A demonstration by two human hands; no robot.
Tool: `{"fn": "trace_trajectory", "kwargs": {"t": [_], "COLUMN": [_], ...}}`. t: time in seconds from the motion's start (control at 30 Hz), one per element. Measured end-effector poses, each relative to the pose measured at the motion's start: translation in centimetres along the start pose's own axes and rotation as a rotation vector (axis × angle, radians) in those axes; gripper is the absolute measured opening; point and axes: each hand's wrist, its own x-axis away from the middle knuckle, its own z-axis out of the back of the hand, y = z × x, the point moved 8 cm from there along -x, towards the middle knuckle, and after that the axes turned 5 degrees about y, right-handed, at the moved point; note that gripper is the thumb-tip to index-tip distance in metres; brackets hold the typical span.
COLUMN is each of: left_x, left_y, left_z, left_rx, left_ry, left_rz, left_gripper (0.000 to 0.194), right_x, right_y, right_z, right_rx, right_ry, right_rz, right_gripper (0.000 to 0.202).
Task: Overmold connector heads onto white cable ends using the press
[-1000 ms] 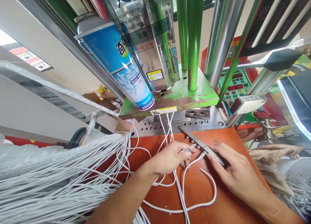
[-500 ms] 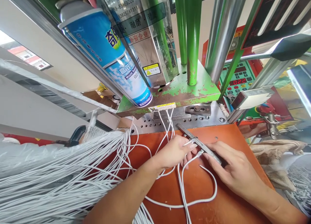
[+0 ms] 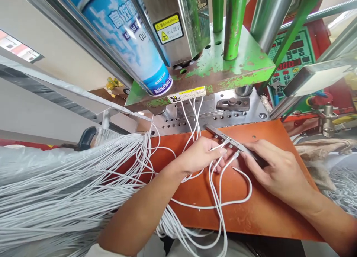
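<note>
Near the worktop's [image 3: 195,190] far edge, a white cable end [image 3: 223,145] is pinched in the left hand [image 3: 202,155] and should be seated squarely in the metal fixture bar [image 3: 227,140], gripped steady by the right hand [image 3: 269,167].

Green press plate [image 3: 223,69], paint chipped and rusted, serves as the landmark. Standing on its left end: blue and white spray can [image 3: 131,37], tilted in view. Behind it at centre: steel housing with yellow warning label [image 3: 168,28]. Rising from its top: two green posts [image 3: 234,22] and a polished steel column [image 3: 267,15]. Right of it: red control panel [image 3: 290,60] with green face and red digit readouts. Just below it: perforated steel bed [image 3: 178,124] with a dark clamp piece [image 3: 233,104]. Below that: orange-brown work board [image 3: 245,208]. Far left and below: large bundle of white wires [image 3: 55,197], partly under clear plastic sheet [image 3: 25,164].
</note>
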Motion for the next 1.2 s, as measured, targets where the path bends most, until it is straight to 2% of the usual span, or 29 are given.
{"fn": "trace_trajectory", "kwargs": {"t": [0.1, 0.3, 0.43, 0.67, 0.73, 0.8, 0.9, 0.93, 1.07, 1.2], "left_x": [0.1, 0.5, 0.3, -0.2, -0.2, 0.2, 1.5, 1.9, 1.6, 1.0], "left_y": [0.1, 1.1, 0.9, -0.2, 0.0, 0.8, 2.5, 2.6, 0.9, -0.2], "left_z": [0.0, 0.3, 0.4, 0.2, 0.2, 1.0, 3.6, 4.1, 2.9, 2.4], "left_rx": [-0.058, -0.219, -0.180, 0.018, -0.013, -0.097, -0.109, -0.064, 0.044, 0.010], "left_ry": [0.044, 0.171, 0.206, 0.266, 0.230, 0.261, 0.483, 0.516, 0.361, 0.306], "left_rz": [-0.001, -0.060, -0.044, 0.022, 0.006, -0.069, -0.226, -0.237, -0.092, -0.055], "left_gripper": [0.036, 0.031, 0.032, 0.025, 0.026, 0.026, 0.027, 0.028, 0.030, 0.024], "right_x": [0.0, -0.2, -0.2, 0.6, 0.6, 0.5, 0.3, 0.2, 0.1, 0.2], "right_y": [-0.3, -0.4, -0.6, -0.7, -0.6, -0.3, 0.3, 0.4, 0.6, 0.8], "right_z": [-0.3, 0.1, 0.1, -0.8, -0.7, -0.5, 0.1, 0.3, 0.3, 0.1], "right_rx": [-0.009, -0.046, -0.060, 0.082, 0.069, 0.060, 0.052, 0.049, 0.024, 0.014], "right_ry": [-0.035, -0.007, -0.006, -0.037, -0.031, -0.007, 0.042, 0.054, 0.052, 0.038], "right_rz": [0.033, 0.031, 0.056, 0.110, 0.105, 0.077, 0.024, 0.015, 0.014, 0.006], "right_gripper": [0.016, 0.012, 0.012, 0.016, 0.016, 0.014, 0.014, 0.013, 0.013, 0.013]}}
